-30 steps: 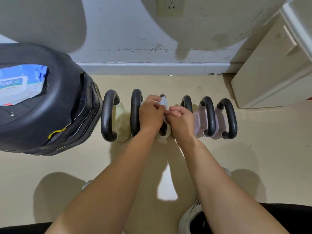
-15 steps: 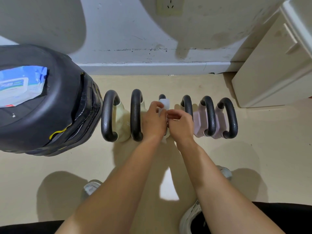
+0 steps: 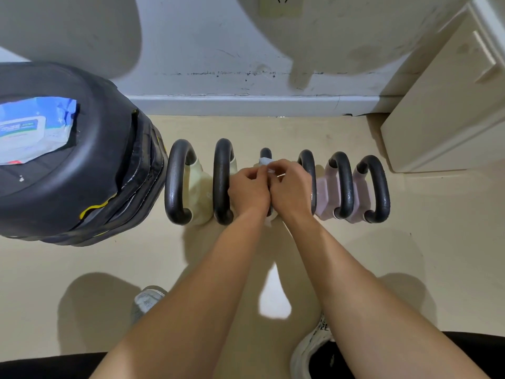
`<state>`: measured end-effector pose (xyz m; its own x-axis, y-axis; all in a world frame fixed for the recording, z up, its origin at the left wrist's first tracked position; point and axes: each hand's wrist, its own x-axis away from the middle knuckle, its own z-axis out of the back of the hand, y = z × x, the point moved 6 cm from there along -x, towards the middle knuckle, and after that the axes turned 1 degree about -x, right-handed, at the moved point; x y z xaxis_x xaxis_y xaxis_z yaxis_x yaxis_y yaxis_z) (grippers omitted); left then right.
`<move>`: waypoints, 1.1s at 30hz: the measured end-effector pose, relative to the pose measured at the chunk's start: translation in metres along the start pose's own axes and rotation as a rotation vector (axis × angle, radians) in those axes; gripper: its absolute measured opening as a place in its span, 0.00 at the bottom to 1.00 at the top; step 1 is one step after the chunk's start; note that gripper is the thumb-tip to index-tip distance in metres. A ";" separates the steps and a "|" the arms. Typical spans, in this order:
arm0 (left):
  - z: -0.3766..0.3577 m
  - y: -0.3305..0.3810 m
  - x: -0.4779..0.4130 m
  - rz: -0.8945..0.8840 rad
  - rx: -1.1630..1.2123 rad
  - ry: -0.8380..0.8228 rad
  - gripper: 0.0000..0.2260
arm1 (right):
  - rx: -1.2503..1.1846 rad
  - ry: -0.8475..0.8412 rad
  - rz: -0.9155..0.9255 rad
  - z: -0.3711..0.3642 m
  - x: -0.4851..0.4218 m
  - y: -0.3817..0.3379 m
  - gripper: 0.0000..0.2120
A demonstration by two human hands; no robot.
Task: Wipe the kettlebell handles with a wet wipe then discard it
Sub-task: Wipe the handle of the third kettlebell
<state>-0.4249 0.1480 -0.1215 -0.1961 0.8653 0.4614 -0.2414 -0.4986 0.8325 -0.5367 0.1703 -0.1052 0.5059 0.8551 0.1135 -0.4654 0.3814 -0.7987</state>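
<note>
Fingers (image 3: 285, 167) pinch wet wipe (image 3: 264, 161) | beige floor (image 3: 426, 258) | scuffed white wall (image 3: 207, 50)

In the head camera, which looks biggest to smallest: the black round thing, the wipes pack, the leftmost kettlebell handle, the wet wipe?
1. black round thing
2. wipes pack
3. leftmost kettlebell handle
4. wet wipe, only a bit shows

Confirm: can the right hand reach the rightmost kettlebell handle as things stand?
Probably yes. The right hand pinches the wet wipe with the left hand at the third handle; the rightmost handle stands uncovered, with only two other handles between them.
</note>
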 end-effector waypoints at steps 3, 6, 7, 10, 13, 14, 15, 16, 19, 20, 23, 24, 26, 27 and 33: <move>-0.005 0.000 -0.009 0.066 0.086 0.037 0.06 | -0.066 0.029 -0.051 0.000 -0.007 0.000 0.09; -0.010 0.006 -0.019 0.068 0.090 0.035 0.03 | -0.179 0.024 -0.138 0.003 -0.015 0.002 0.08; -0.011 0.009 -0.022 0.060 0.089 0.035 0.03 | -0.196 0.016 -0.156 0.003 -0.017 0.002 0.07; -0.011 0.015 -0.028 0.031 0.068 0.041 0.04 | -0.230 0.018 -0.210 0.000 -0.026 0.002 0.07; -0.008 0.010 -0.023 0.036 0.051 0.026 0.03 | -0.245 0.026 -0.239 0.000 -0.022 0.007 0.06; -0.006 0.007 -0.018 0.037 0.043 0.020 0.02 | -0.253 0.030 -0.238 -0.001 -0.017 0.009 0.06; -0.004 0.003 -0.014 0.034 0.035 0.016 0.02 | -0.251 0.039 -0.223 -0.001 -0.012 0.011 0.06; -0.001 -0.001 -0.009 0.029 0.028 0.015 0.02 | -0.225 0.043 -0.201 -0.001 -0.005 0.012 0.06; 0.008 -0.017 0.008 0.020 0.017 0.019 0.04 | -0.140 0.030 -0.151 -0.005 0.020 0.021 0.04; 0.010 -0.024 0.014 0.016 0.005 0.021 0.04 | -0.129 0.022 -0.144 -0.006 0.028 0.024 0.03; 0.014 -0.034 0.029 0.005 -0.024 0.039 0.03 | -0.142 0.026 -0.144 -0.005 0.045 0.032 0.03; 0.014 -0.032 0.028 -0.004 -0.025 0.044 0.04 | -0.153 0.033 -0.140 -0.003 0.045 0.030 0.04; 0.011 -0.022 0.020 -0.014 -0.035 0.045 0.04 | -0.158 0.039 -0.114 0.003 0.036 0.019 0.04; 0.009 -0.016 0.015 -0.015 -0.040 0.046 0.05 | -0.151 0.032 -0.105 0.006 0.029 0.012 0.06; 0.000 0.010 -0.004 -0.029 -0.032 0.024 0.07 | -0.215 -0.010 -0.153 0.010 -0.003 -0.004 0.07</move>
<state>-0.4267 0.1400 -0.1150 -0.2114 0.8781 0.4292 -0.2777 -0.4750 0.8350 -0.5442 0.1698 -0.0965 0.5510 0.7970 0.2474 -0.2183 0.4237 -0.8791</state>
